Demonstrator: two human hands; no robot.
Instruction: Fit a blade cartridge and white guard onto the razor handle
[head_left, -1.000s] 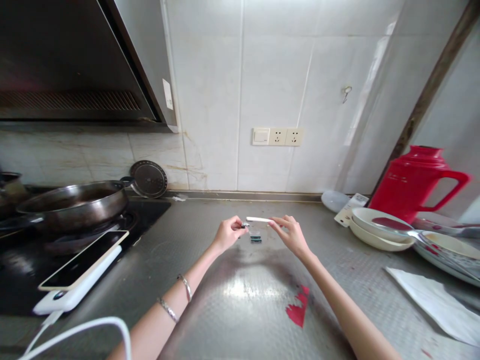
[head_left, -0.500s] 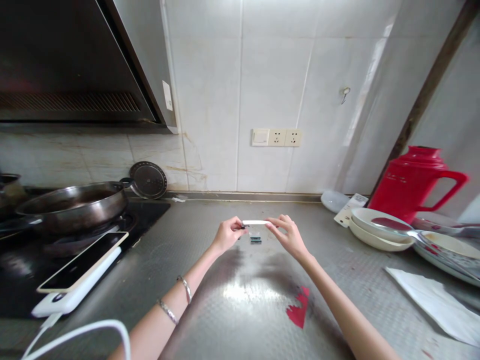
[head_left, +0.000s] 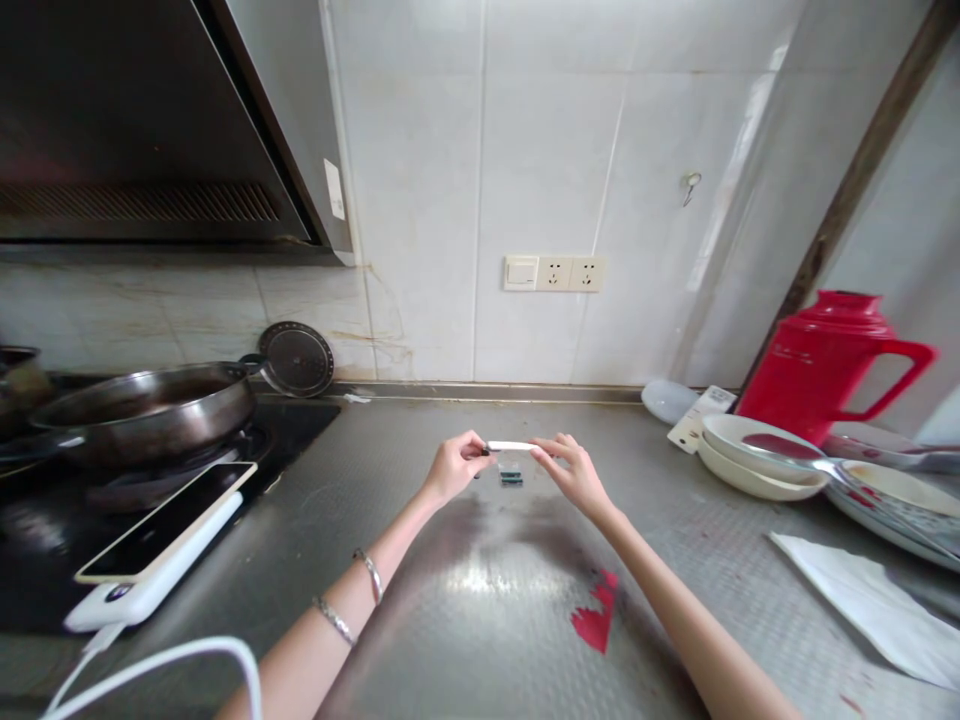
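A slim white object (head_left: 511, 446) is held level above the steel counter, one end in each hand. My left hand (head_left: 455, 468) pinches its left end, where a small dark part shows at the fingertips. The fingers of my right hand (head_left: 571, 474) are closed on the right end. Just below the white object, on the counter, lies a small clear packet (head_left: 511, 476) with dark green strips. Nearer to me, a torn red piece (head_left: 596, 612) lies on the counter, left of my right forearm.
At left, a pan (head_left: 150, 408) sits on the black stove, with a phone (head_left: 169, 525) on a white power bank and cable in front. At right stand a red thermos (head_left: 821, 365), stacked bowls (head_left: 757, 475), plates and a white paper (head_left: 870, 605).
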